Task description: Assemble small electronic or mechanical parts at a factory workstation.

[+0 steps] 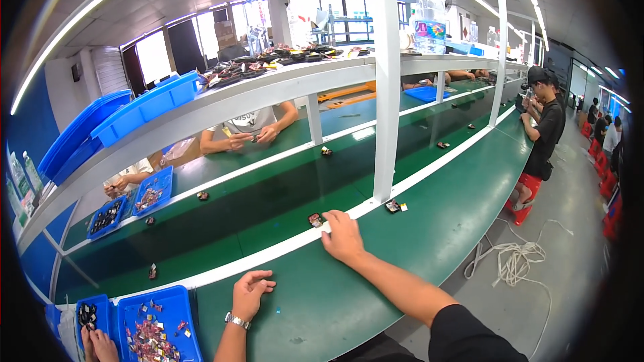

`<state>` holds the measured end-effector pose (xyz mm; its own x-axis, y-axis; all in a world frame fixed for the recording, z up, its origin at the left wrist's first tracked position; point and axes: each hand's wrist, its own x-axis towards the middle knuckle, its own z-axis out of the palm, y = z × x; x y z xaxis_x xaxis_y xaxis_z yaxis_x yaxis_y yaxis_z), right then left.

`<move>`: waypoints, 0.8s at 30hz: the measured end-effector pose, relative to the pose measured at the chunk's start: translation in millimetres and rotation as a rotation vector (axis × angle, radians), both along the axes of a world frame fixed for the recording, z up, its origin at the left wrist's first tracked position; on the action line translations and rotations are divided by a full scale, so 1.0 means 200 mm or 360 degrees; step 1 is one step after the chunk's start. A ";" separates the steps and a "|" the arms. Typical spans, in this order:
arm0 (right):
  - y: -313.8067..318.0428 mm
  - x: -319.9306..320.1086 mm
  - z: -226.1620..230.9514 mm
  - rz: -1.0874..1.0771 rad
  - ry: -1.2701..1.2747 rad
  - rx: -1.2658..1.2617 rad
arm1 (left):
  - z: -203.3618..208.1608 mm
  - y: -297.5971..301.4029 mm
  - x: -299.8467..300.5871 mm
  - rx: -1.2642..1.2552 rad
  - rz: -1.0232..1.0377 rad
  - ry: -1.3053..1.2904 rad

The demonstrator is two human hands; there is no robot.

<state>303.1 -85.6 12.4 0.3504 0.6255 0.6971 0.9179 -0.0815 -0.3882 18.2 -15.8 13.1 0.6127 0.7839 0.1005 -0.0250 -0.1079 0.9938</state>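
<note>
My right hand [343, 237] reaches over the white rail [295, 240] with thumb and fingers apart. Just left of its fingertips, on the green conveyor belt [268, 221], is a small black part with a red and white top [315, 219]. Whether the fingertips touch it I cannot tell. My left hand [248, 293], with a metal watch [237, 321] at the wrist, rests above the green tabletop [302, 302]. Its fingers are loosely bent and apart, holding nothing visible. A similar black part with a white and yellow tag [396, 207] lies on the tabletop beside the white post [385, 127].
Another person's hands [99, 346] are at a small blue tray [104, 305], beside a blue tray of small tagged parts [192, 322]. More parts [203, 196] lie along the belt. Across it, people work by blue trays [168, 173]. A shelf [268, 71] crosses overhead.
</note>
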 end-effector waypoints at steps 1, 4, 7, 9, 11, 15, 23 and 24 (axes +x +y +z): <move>-0.06 0.05 0.01 0.0016 -0.0065 0.0017 | 0.00 0.00 -0.01 0.0001 0.0009 0.0014; -0.24 0.35 0.01 -0.0241 -0.0241 0.0191 | -0.01 -0.01 0.00 0.0046 0.0009 0.0048; -0.40 0.60 0.01 -0.0584 -0.0069 0.0144 | 0.00 -0.01 0.01 0.0020 0.0008 0.0058; -0.41 0.67 -0.02 -0.0699 -0.0061 0.0080 | 0.00 -0.02 0.02 0.0026 0.0003 0.0062; -0.41 0.69 -0.06 -0.0724 -0.0033 0.0020 | 0.00 -0.02 0.02 0.0032 0.0006 0.0067; -0.39 0.72 -0.08 -0.0695 0.0127 -0.0362 | -0.01 -0.02 0.03 0.0036 0.0007 0.0070; -0.36 0.58 -0.01 -0.0320 0.0135 -0.0145 | -0.02 -0.01 0.01 0.0064 0.0038 0.0103; -0.34 0.47 0.00 -0.0163 0.0042 -0.0029 | -0.04 -0.01 0.01 0.0063 0.0027 0.0070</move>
<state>397.4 -154.3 11.9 0.4311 0.5979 0.6757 0.8939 -0.1814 -0.4099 19.8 -18.7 5.6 0.6040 0.7900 0.1051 0.0209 -0.1475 0.9888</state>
